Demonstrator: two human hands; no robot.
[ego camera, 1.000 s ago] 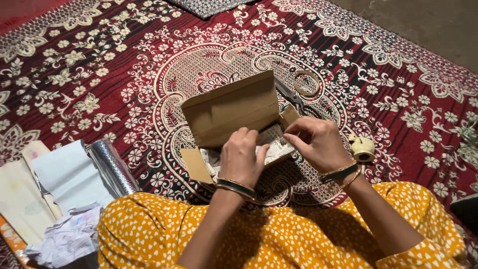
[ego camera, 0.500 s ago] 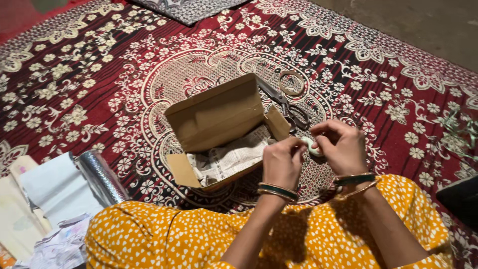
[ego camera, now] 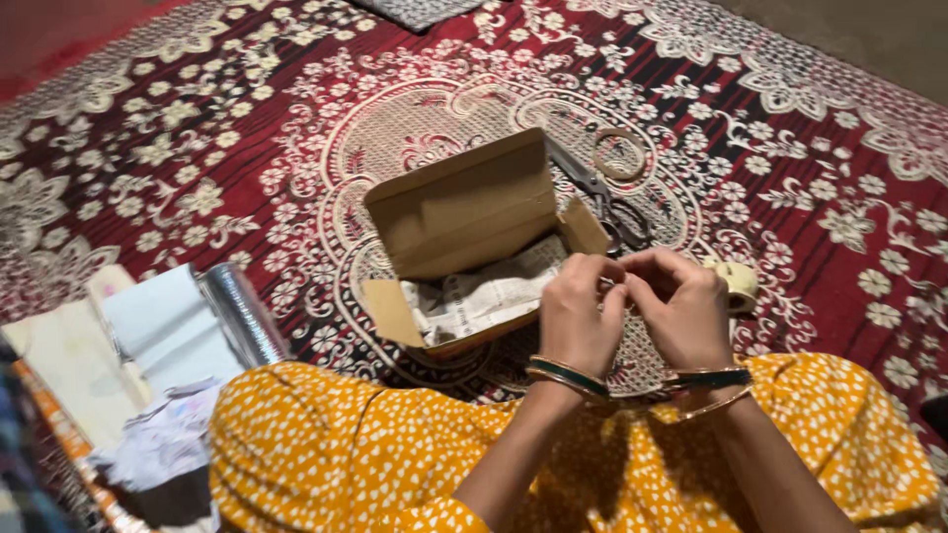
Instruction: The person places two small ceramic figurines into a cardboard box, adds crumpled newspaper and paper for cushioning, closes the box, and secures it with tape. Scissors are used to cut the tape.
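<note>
My left hand [ego camera: 576,318] and my right hand [ego camera: 683,306] meet fingertip to fingertip just right of an open brown cardboard box [ego camera: 464,212]. Both hands' fingers are curled and pinched together; whatever lies between them is too small to make out. The box has its lid standing up and holds crumpled newspaper [ego camera: 484,296]. A small pale tape dispenser [ego camera: 739,283] sits on the rug right behind my right hand, partly hidden by it. Each wrist wears bangles.
Dark scissors [ego camera: 604,197] and a ring of tape [ego camera: 620,153] lie on the red patterned rug [ego camera: 197,148] beyond the box. At the left are a silver foil roll [ego camera: 240,316], pale paper sheets [ego camera: 163,331] and crumpled paper [ego camera: 163,444]. Bare floor [ego camera: 869,39] shows at the far right.
My hands left the newspaper in the box and moved right, picked up the pale tape dispenser, and now pinch together with the dispenser behind my right hand. The camera has shifted.
</note>
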